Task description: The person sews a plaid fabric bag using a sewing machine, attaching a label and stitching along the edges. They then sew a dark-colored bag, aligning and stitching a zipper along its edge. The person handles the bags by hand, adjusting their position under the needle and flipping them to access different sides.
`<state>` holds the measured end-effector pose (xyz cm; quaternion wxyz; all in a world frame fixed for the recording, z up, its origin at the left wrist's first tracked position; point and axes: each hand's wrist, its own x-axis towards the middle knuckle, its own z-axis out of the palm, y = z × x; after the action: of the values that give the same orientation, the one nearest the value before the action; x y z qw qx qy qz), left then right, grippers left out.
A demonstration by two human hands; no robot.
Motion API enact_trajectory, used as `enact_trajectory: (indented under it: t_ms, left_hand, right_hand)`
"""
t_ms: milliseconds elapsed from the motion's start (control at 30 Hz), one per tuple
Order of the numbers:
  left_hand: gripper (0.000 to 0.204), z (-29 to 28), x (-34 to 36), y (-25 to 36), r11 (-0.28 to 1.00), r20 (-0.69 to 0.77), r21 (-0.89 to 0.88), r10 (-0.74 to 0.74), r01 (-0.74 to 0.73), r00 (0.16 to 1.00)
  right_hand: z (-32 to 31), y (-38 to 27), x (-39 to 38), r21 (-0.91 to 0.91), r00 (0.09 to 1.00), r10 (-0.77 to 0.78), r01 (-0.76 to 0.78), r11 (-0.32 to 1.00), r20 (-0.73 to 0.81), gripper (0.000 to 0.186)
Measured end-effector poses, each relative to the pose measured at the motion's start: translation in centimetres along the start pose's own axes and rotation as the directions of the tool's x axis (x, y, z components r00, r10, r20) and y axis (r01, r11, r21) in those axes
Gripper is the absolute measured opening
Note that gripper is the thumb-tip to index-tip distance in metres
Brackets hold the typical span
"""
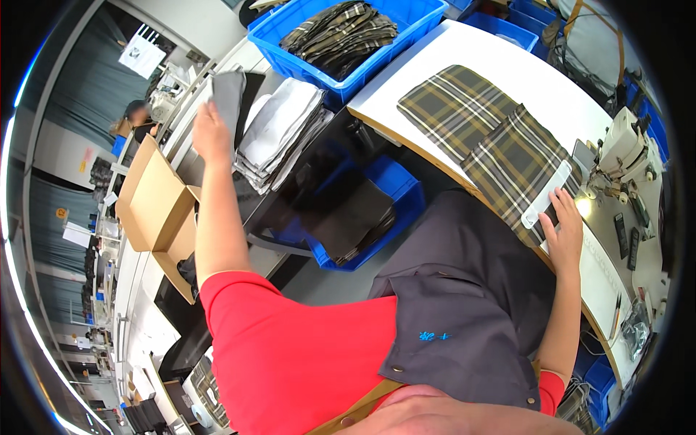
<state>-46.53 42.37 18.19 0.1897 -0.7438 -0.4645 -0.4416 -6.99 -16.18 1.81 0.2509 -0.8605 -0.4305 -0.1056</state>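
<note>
At the right of the frame I see the plaid cloth (518, 163) lying flat on the white table (558, 76), with a white strip (545, 197) across its lower right end. My right hand (567, 232) has the fingers apart, with fingertips on the strip; it does not grasp. In my judgement, it is good to press lightly here, so that the strip does not slide and the checks are not pulled crooked.

At upper left, my left hand (212, 134) is at the edge of a grey piece (229, 98), beside the pale stack (279, 127). It is blurred, so I cannot tell how firmly it grips. I think handling a single layer gently would leave the stack tidy.

For writing, the dark apron (471, 355) has blue embroidered characters at lower centre. The paper sheet (141, 53) at upper left is too small to read.
</note>
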Motion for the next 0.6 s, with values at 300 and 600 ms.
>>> enact_trajectory:
  t_ms: [300,600]
  left_hand:
    - [0.035,-10.8,4.1,15.1,0.843,-0.014,-0.482,0.264,-0.238,0.964]
    - [0.044,-5.6,-2.4,33.9,0.258,0.407,-0.911,0.436,0.322,0.803]
  right_hand:
    - [-0.1,-1.9,1.4,0.322,0.997,-0.013,0.036,0.946,-0.073,0.051]
    - [-0.4,-4.8,2.4,0.978,0.954,0.239,-0.2,0.064,0.18,0.081]
